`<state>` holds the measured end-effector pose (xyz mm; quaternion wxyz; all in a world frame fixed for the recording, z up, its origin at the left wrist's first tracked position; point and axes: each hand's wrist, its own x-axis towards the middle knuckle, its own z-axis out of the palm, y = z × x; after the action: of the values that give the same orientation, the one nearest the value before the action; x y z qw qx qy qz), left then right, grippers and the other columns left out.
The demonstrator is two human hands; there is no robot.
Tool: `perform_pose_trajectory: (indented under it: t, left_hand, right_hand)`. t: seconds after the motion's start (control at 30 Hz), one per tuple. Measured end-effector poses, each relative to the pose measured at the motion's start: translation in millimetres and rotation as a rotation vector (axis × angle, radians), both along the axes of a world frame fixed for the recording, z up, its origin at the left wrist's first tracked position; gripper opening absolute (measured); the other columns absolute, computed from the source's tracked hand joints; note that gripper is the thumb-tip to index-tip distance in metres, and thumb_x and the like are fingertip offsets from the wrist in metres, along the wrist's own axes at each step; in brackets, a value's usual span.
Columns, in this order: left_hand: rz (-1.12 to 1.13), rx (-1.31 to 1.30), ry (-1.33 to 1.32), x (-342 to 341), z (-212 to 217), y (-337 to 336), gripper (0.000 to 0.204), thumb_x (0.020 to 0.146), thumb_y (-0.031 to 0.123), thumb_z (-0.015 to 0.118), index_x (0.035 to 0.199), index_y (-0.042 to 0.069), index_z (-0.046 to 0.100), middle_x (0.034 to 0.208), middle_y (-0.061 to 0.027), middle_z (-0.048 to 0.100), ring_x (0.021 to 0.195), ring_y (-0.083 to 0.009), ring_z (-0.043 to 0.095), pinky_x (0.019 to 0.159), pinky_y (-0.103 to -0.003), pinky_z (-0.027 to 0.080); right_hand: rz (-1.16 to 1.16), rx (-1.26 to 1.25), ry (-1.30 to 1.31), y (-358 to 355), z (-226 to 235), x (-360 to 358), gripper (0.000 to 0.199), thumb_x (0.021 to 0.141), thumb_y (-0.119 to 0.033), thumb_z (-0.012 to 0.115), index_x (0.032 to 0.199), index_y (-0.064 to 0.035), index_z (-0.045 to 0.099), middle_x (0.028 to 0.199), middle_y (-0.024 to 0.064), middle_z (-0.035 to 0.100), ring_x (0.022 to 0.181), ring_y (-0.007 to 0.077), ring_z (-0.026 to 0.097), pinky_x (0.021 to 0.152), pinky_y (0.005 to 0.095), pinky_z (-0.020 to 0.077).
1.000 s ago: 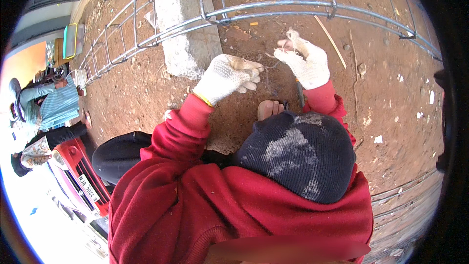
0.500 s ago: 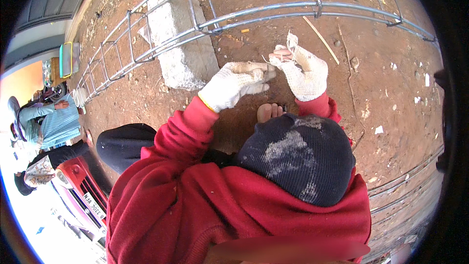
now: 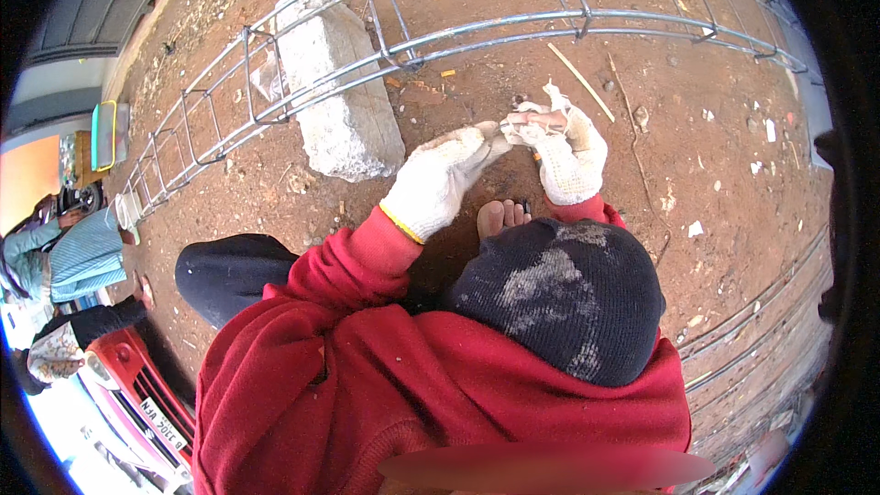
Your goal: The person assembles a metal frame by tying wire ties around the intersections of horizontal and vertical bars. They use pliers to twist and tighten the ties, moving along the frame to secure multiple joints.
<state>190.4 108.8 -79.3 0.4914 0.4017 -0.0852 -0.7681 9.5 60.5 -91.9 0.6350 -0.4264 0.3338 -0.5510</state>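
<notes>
My left hand point(image 3: 431, 181), in a white knit glove with a yellow cuff edge, reaches in with its fingers pressed together. Its fingertips meet the fingertips of my right hand point(image 3: 573, 156) in front of my knees. The right glove is frayed, and bare fingers poke out of its torn end, bent toward the left hand. Whatever is pinched where the fingertips meet is too small to make out. Beyond both hands runs a long steel rebar cage point(image 3: 467, 34) of bars and square stirrups, which passes over a pale concrete block point(image 3: 344, 128).
Reddish dirt ground point(image 3: 733, 266) is strewn with scraps and a thin wooden stick point(image 3: 581, 82). My bare foot point(image 3: 500, 216) shows below the hands. Loose bars point(image 3: 752, 321) lie at the right. A person in a striped garment point(image 3: 87, 261) and a red vehicle point(image 3: 137, 371) are at the left.
My hands have come together, the left fingertips now touching the right ones. The right fingers have curled inward. The whole view has shifted slightly.
</notes>
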Motion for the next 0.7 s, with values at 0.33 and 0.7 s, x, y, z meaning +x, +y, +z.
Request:
perform_pose_trajectory:
  t: [0.33,0.7]
  left_hand:
    - [-0.289,-0.469,-0.714,23,29,1,0.027,0.091,0.006,0.061,0.116,-0.004,0.06,0.094,-0.0118,0.069,0.085,-0.014,0.067,0.075,-0.026,0.053]
    - [-0.433,-0.348,-0.648,28,27,8,0.024,0.095,0.011,0.055,0.113,-0.004,0.063,0.076,-0.0104,0.069,0.066,-0.0141,0.066,0.061,-0.027,0.054]
  right_hand:
    - [0.11,-0.221,0.37,5,21,12,0.013,0.084,-0.005,0.066,0.094,0.0007,0.071,0.095,0.0113,0.071,0.095,0.0202,0.067,0.085,0.0322,0.0507]
    - [0.015,-0.29,0.493,-5,20,34,0.022,0.077,-0.005,0.073,0.098,0.0013,0.07,0.094,0.009,0.068,0.088,0.0169,0.066,0.084,0.0289,0.0519]
